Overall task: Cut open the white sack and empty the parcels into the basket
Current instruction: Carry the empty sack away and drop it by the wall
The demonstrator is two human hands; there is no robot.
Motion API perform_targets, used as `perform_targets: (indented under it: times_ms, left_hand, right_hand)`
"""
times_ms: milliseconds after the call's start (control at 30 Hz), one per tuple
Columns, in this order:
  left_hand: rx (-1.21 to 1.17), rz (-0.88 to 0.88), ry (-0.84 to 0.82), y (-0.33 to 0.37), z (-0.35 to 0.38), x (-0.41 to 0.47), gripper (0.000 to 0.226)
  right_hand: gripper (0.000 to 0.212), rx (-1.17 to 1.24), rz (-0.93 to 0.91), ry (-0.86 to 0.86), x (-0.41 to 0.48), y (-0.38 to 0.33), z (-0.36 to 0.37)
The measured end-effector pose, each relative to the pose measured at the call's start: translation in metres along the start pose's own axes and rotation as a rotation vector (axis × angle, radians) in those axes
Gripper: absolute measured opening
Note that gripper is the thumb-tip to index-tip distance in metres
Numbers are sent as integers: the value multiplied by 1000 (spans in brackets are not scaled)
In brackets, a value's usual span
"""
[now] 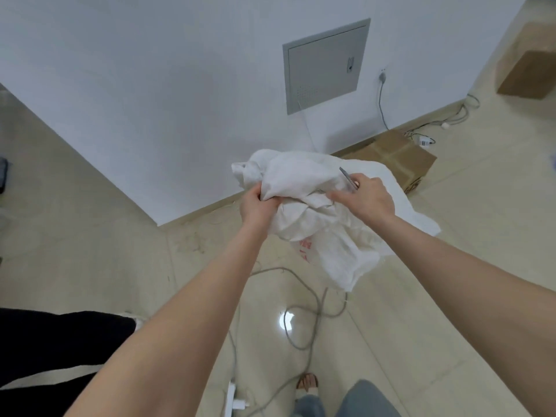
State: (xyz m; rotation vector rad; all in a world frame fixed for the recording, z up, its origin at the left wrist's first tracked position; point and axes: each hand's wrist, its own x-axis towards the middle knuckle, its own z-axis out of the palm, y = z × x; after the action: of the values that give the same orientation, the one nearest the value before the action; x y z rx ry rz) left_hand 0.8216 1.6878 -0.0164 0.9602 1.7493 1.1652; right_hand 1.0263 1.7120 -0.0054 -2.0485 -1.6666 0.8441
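— Hands? Where's the sack?
— Left hand (255,203) clenches the crumpled sack (316,206) mid-air above the floor (451,266). Right hand (365,197) grips scissors (348,178) against its top.
— Nearby?
— A box (397,158) by the wall (150,85), cables (301,326) on the floor.

Cardboard box (400,158), floor cable (304,320)
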Motion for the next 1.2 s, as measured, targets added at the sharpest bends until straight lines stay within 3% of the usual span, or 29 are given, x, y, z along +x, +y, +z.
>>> perform_targets:
  times_ms: [67,167,333,700,867,1100,1200]
  left_hand:
    - [-18,10,26,12,11,27,24]
    - [-41,-8,87,23,30,68,26]
    - [-90,-18,181,39,64,141,26]
    - [-151,-188,374,33,129,290,24]
    - [-98,-257,393,9,143,359,29]
    - [-89,-352,351,-49,164,467,27]
    - [-39,-392,331,-87,182,510,22]
  right_hand:
    - [35,79,-3,-47,32,-8,4]
    - [22,393,79,-86,84,-25,16]
    - [27,667,206,-238,187,-49,34]
    - [27,624,236,-542,385,-79,85]
    - [14,546,264,-644,455,-81,131]
    - [30,471,365,-728,554,-68,209]
    - [33,307,277,-640,597,-48,242]
